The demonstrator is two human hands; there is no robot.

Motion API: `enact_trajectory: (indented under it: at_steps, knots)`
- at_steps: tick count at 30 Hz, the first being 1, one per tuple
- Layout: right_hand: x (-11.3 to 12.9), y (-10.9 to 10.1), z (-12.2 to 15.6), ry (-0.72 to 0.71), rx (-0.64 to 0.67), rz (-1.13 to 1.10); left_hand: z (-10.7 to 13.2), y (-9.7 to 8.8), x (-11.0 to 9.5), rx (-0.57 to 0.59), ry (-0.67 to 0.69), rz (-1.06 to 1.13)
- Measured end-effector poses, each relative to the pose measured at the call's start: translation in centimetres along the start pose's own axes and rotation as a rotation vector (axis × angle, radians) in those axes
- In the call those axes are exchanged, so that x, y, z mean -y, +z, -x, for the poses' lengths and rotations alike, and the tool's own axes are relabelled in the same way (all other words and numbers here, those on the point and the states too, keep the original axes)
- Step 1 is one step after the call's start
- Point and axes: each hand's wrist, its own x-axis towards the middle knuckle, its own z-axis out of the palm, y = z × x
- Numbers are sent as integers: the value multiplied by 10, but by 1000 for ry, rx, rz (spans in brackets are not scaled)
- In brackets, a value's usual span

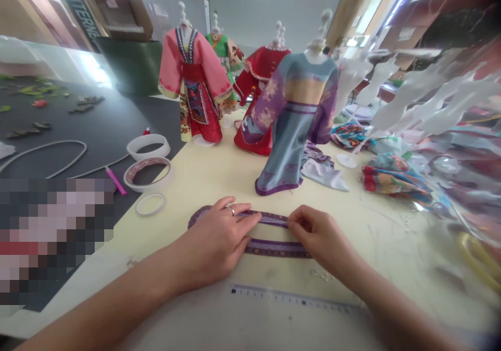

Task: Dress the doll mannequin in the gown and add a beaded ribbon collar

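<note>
Cream tabletop [376, 246]: purple ribbon trim [276, 247] under left grip [215, 236], pressing flat, open; right grip [315, 230] pinching it.

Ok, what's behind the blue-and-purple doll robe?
The blue-and-purple doll robe partly covers a red doll robe; a green doll robe stands farther back. The red robe's lower middle is hidden.

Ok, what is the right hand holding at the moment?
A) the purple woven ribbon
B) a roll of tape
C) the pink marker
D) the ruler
A. The right hand has its fingertips closed on the purple woven ribbon, at the right end of its loop.
</note>
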Motion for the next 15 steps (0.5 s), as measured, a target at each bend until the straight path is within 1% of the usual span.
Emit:
enact_trajectory:
  at_steps: [4, 15]
  knots:
    - [0, 0, 0, -28, -14, 54, 0, 0, 0, 6, 1, -7]
    - [-1, 1, 1, -30, -1, 180, 1, 1, 0, 34, -9, -28]
